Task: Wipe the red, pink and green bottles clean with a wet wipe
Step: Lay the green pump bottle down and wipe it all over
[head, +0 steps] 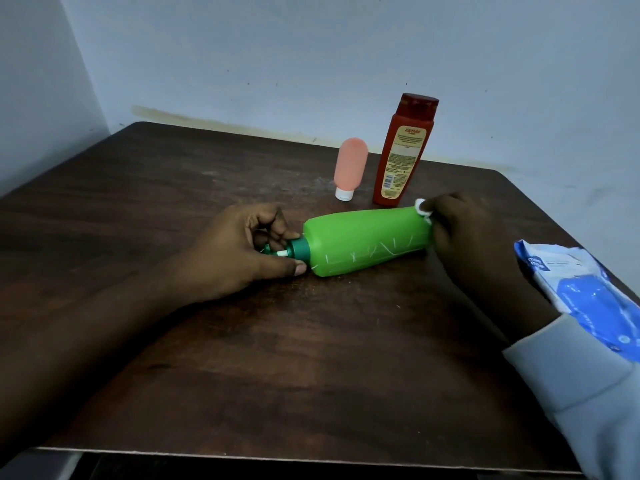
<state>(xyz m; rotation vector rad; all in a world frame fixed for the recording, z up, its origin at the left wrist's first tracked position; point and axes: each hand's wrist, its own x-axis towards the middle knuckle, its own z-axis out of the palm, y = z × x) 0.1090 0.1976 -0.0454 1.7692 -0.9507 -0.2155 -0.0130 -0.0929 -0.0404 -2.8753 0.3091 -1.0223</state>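
A green bottle lies on its side in the middle of the dark wooden table, its pump neck pointing left. My left hand pinches that neck and pump head. My right hand presses a crumpled white wet wipe against the bottle's base end at the right. Thin white scratch-like marks run along the bottle's lower side. Behind it, a pink bottle stands upside down on its white cap, and a tall red bottle stands upright beside it.
A blue and white pack of wet wipes lies at the table's right edge, next to my right sleeve. A pale wall rises just behind the table, with a corner at the left. The table's front edge is near the frame's bottom.
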